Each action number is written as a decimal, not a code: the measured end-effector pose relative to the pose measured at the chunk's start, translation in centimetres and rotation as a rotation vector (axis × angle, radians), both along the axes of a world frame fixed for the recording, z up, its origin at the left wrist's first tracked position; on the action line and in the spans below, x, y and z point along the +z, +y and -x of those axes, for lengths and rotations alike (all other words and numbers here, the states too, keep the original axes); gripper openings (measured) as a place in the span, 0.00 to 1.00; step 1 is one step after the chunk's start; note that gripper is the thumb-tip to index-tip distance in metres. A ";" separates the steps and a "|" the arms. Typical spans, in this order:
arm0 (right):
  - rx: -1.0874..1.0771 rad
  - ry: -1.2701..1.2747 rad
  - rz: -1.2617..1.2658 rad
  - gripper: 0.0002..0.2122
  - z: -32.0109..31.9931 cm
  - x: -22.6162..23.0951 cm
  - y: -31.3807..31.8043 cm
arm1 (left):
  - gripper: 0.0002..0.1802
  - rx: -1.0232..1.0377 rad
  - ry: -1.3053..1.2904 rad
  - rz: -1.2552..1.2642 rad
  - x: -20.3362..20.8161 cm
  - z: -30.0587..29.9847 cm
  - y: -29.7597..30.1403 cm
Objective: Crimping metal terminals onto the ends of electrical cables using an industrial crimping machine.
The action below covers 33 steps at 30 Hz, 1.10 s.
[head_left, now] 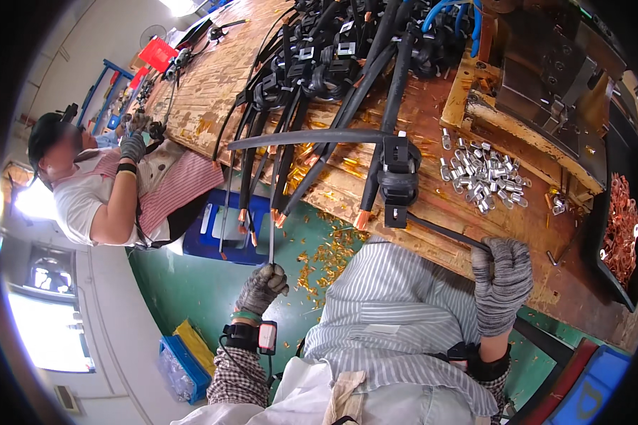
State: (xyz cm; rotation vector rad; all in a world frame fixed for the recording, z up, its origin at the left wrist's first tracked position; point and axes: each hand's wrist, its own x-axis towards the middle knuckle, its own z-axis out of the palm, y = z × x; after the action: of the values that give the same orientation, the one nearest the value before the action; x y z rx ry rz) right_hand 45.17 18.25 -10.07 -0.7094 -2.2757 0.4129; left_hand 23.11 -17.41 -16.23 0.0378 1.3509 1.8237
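My left hand (262, 287), in a grey knitted glove, is closed around the lower end of a thin dark cable (272, 230) that hangs over the bench edge. My right hand (503, 283), gloved alike, has its fingers curled at the end of a thin black cable (443, 230). That cable runs from a black ring-shaped cable part (398, 173) lying at the bench's front edge. The cable tip inside the right hand is hidden. Around the part lie thick black cables (351, 106) with bare copper ends (362, 219) overhanging the edge.
Silver cable lugs (482, 173) lie heaped on the wooden bench (432, 198), beside a metal press (546, 78). A black tray (602, 273) of copper pieces stands right. Blue bin (216, 227) and copper scraps (322, 248) are below. A person (106, 180) works at left.
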 end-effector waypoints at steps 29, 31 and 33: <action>-0.011 0.018 -0.004 0.10 0.0 -0.1 -0.1 | 0.17 0.211 -0.123 0.031 -3.8 -0.8 -0.9; -0.006 0.016 0.002 0.10 0.1 -0.1 0.1 | 0.13 0.150 -0.179 -0.018 -4.8 -0.1 -2.7; -0.001 0.011 0.008 0.10 0.2 -0.1 0.1 | 0.12 0.206 0.148 0.437 -6.6 0.8 -5.9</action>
State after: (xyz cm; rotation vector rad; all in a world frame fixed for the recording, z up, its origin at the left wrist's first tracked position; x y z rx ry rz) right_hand 45.02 18.39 -10.17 -0.7113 -2.2642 0.4250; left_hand 22.31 -23.32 -22.84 -0.2081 1.8919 1.6752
